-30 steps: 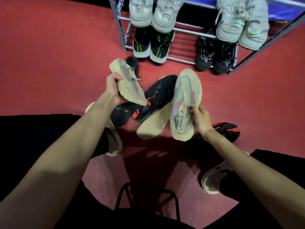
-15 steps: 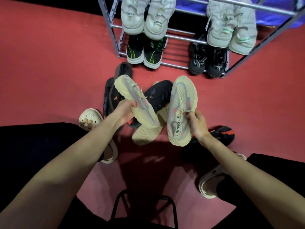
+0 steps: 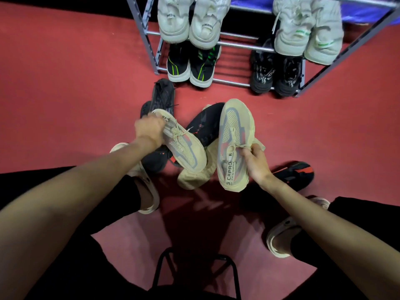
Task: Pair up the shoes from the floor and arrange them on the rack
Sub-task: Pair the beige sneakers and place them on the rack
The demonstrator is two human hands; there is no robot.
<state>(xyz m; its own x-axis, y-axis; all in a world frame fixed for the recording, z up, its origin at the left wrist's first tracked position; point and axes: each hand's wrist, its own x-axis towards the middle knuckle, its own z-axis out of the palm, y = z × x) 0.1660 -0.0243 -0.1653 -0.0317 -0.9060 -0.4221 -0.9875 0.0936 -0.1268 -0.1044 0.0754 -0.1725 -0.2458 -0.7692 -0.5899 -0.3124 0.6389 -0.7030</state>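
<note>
Against the far wall the rack (image 3: pixel 151 53) carries four pairs heel-out, with a gap left between the pairs on its lower rail. On the floor (image 3: pixel 65 94) black shoes (image 3: pixel 205 126) lie unsorted. The left hand (image 3: pixel 149 128) grips one beige shoe (image 3: pixel 184 148) by its heel; the right hand (image 3: pixel 255 163) pinches its mate (image 3: pixel 233 135) at the laces, both uppers showing, likely for matching.

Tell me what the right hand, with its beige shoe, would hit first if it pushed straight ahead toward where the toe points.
Probably the black pair on the lower shelf of the rack. The right hand aims its beige shoe that way; bare red floor lies between. Depth is uncertain.
</note>
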